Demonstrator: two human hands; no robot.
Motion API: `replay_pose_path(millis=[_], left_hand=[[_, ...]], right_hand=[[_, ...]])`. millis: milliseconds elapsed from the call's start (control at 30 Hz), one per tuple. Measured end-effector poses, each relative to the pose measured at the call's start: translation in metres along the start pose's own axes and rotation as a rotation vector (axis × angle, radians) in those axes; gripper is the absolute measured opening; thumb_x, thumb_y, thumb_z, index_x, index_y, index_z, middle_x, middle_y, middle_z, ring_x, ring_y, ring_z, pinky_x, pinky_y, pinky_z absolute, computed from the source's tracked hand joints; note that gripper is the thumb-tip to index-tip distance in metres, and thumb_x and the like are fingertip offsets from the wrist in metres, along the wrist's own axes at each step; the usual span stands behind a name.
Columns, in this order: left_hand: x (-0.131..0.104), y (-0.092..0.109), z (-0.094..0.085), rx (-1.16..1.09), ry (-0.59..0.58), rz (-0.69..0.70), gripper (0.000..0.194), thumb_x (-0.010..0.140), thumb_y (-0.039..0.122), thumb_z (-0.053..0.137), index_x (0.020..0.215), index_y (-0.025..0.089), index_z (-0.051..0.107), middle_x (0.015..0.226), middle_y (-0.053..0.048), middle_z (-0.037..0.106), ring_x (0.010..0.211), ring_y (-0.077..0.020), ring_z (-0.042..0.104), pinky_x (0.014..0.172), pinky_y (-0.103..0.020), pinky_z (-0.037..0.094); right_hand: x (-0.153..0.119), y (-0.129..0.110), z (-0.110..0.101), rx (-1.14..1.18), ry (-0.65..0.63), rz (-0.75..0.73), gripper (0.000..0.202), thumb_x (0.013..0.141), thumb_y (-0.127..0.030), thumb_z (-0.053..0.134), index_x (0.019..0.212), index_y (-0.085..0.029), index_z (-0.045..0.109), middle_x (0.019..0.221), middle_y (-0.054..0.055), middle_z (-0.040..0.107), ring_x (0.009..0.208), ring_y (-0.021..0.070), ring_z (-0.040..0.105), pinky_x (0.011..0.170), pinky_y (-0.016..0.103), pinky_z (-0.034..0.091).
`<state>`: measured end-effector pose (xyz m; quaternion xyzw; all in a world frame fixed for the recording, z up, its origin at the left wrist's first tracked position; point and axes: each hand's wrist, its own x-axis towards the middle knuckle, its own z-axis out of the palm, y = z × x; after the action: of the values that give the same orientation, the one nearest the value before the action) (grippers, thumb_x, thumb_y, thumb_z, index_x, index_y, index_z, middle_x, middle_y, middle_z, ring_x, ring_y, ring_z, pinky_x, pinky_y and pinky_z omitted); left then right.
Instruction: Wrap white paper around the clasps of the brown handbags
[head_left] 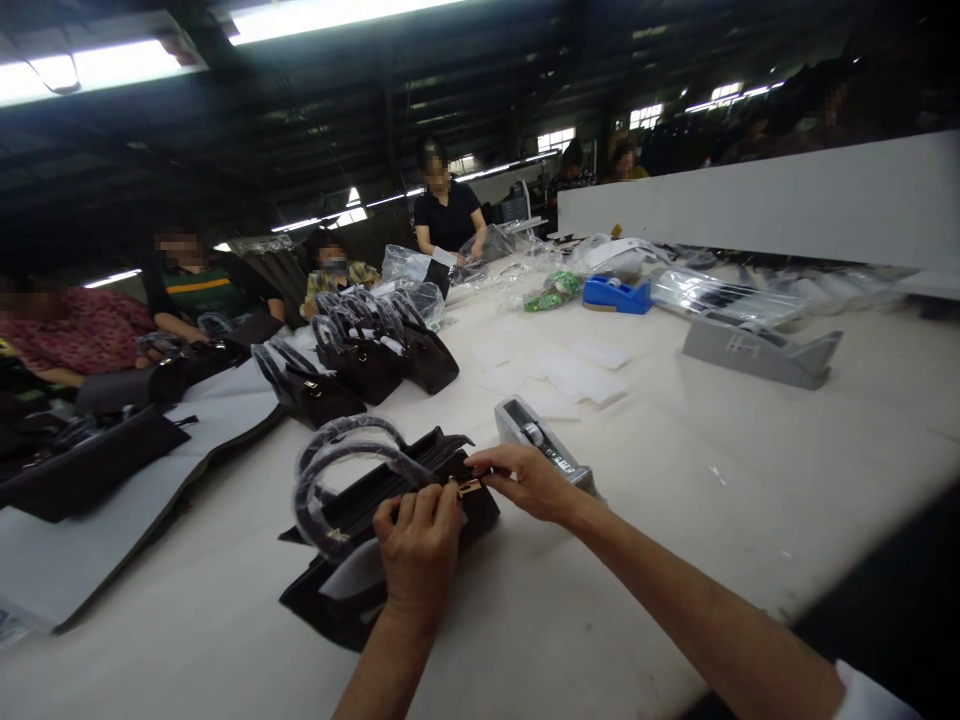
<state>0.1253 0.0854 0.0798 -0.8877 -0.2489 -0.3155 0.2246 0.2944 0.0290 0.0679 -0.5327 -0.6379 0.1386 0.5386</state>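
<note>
Both bare forearms reach in from the lower edge, and a white sleeve cuff [870, 695] shows on the right one. On the pale, smooth worktop [675, 520] just ahead lies a dark brown handbag [375, 530], flat on its side near the middle of the view, its matte panels folded and angular. Its two curved handles [337, 460] are wrapped in clear, crinkled film and arch up to the left. The left hand [418, 545] rests on the bag's flap, its grip curled with the fingertips pressed down beside a small gold metal clasp [470, 488]. The right hand [525, 480] comes in from the right, thumb and forefinger pinched together at that same clasp.

Just behind the right hand stands a grey tape dispenser [536, 435], wedge-shaped and hard-edged. Beyond it lie several thin white foam sheets [570, 375], square and soft-looking. To the left, a row of similar dark handbags [367, 350] stands upright, handles film-wrapped and glossy. Farther right sits a longer grey dispenser [757, 350] with a pale mark on its side that is too blurred to read, then a blue dispenser [616, 293] and loose clear plastic bags [495, 250]. Other people [446, 205] sit and stand along the far and left edges of the worktop.
</note>
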Motion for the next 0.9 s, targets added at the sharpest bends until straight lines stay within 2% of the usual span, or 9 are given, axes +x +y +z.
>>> replay_pose_path(millis=[100, 267, 467, 567, 667, 767, 833, 900], left_hand=[[0.004, 0.0, 0.001, -0.03, -0.038, -0.017, 0.011, 0.081, 0.024, 0.053, 0.09, 0.02, 0.059, 0.077, -0.001, 0.061, 0.072, -0.0173, 0.054, 0.076, -0.037, 0.03], [0.012, -0.002, 0.003, -0.032, -0.091, 0.001, 0.012, 0.081, 0.022, 0.051, 0.09, 0.017, 0.058, 0.077, -0.003, 0.059, 0.075, -0.019, 0.054, 0.078, -0.038, 0.031], [0.017, -0.003, 0.001, 0.109, -0.185, 0.024, 0.011, 0.082, 0.021, 0.047, 0.081, 0.017, 0.056, 0.071, -0.004, 0.055, 0.071, -0.0208, 0.051, 0.077, -0.039, 0.031], [0.016, -0.003, -0.002, 0.132, -0.177, 0.069, 0.012, 0.083, 0.019, 0.045, 0.083, 0.016, 0.056, 0.072, -0.003, 0.055, 0.067, -0.019, 0.051, 0.075, -0.038, 0.031], [0.013, -0.006, -0.003, 0.12, -0.139, 0.117, 0.012, 0.083, 0.017, 0.044, 0.084, 0.016, 0.056, 0.073, -0.004, 0.056, 0.067, -0.0178, 0.052, 0.076, -0.038, 0.032], [0.011, -0.011, -0.001, 0.097, -0.117, 0.139, 0.012, 0.082, 0.017, 0.045, 0.079, 0.016, 0.057, 0.073, -0.004, 0.057, 0.069, -0.0174, 0.053, 0.079, -0.038, 0.032], [0.01, -0.015, -0.001, 0.081, -0.113, 0.141, 0.011, 0.081, 0.018, 0.047, 0.081, 0.016, 0.057, 0.074, -0.004, 0.057, 0.071, -0.0172, 0.054, 0.082, -0.039, 0.032], [0.009, -0.02, -0.001, 0.068, -0.103, 0.147, 0.011, 0.08, 0.019, 0.048, 0.085, 0.016, 0.057, 0.075, -0.003, 0.058, 0.072, -0.0172, 0.055, 0.083, -0.039, 0.033]], right_hand=[[-0.001, 0.004, 0.002, -0.017, 0.079, -0.001, 0.032, 0.077, -0.006, 0.054, 0.105, -0.021, 0.058, 0.091, 0.003, 0.061, 0.083, 0.0136, 0.054, 0.077, 0.028, 0.045], [0.004, 0.006, 0.019, -0.078, 0.183, -0.002, 0.033, 0.076, -0.004, 0.054, 0.105, -0.019, 0.057, 0.08, 0.002, 0.058, 0.077, 0.0145, 0.053, 0.075, 0.029, 0.045], [-0.001, 0.003, 0.025, -0.118, 0.155, -0.11, 0.032, 0.081, -0.006, 0.048, 0.108, -0.021, 0.056, 0.093, 0.004, 0.062, 0.086, 0.0156, 0.054, 0.081, 0.032, 0.044], [-0.002, 0.002, 0.021, -0.099, 0.143, -0.102, 0.029, 0.082, -0.01, 0.049, 0.108, -0.02, 0.056, 0.095, 0.005, 0.062, 0.091, 0.016, 0.053, 0.084, 0.032, 0.044], [0.007, 0.004, 0.019, -0.083, 0.163, -0.089, 0.035, 0.078, -0.015, 0.055, 0.112, -0.02, 0.054, 0.118, 0.009, 0.05, 0.112, 0.0193, 0.043, 0.098, 0.038, 0.034], [0.017, 0.009, 0.021, 0.143, 0.009, -0.066, 0.038, 0.081, -0.018, 0.052, 0.119, -0.023, 0.049, 0.126, 0.007, 0.044, 0.118, 0.0182, 0.038, 0.102, 0.038, 0.03], [0.018, 0.013, 0.026, 0.362, -0.109, -0.006, 0.039, 0.083, -0.018, 0.048, 0.122, -0.022, 0.046, 0.118, 0.005, 0.051, 0.11, 0.0153, 0.046, 0.096, 0.033, 0.037], [0.015, 0.015, 0.031, 0.534, -0.155, 0.081, 0.044, 0.084, -0.019, 0.047, 0.127, -0.022, 0.038, 0.103, 0.003, 0.058, 0.094, 0.0131, 0.055, 0.085, 0.03, 0.045]])
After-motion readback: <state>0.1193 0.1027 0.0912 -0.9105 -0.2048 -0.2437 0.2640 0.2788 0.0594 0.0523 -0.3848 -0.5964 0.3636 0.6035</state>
